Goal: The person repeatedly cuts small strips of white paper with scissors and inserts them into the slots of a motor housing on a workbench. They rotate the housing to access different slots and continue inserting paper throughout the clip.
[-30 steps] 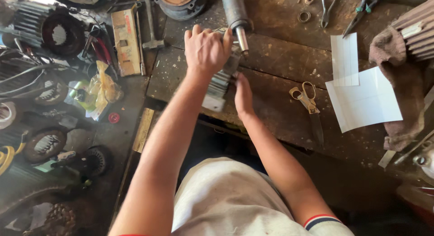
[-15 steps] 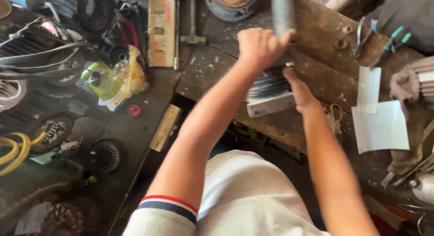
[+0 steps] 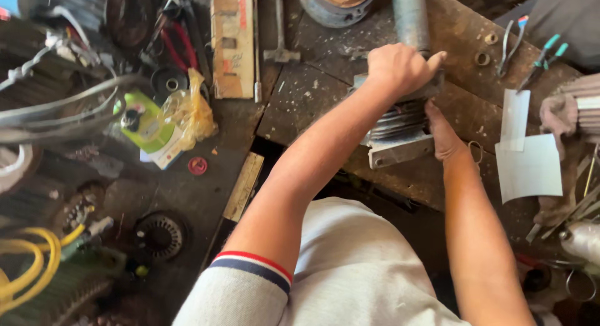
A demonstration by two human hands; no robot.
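Left hand [image 3: 400, 69] fingers curled, gripping top of finned motor housing [image 3: 400, 129] on wooden workbench [image 3: 312, 95]. Right hand [image 3: 445, 135] pressed flat against its right side, fingers together. Paper sheets [image 3: 528, 167] right.

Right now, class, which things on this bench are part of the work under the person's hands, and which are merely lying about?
In hand:
left hand on top of the finned housing
right hand at the housing's side
grey cylinder standing behind it

Lying about:
hammer
pliers
paper sheets
green bottle
red cap
yellow hose
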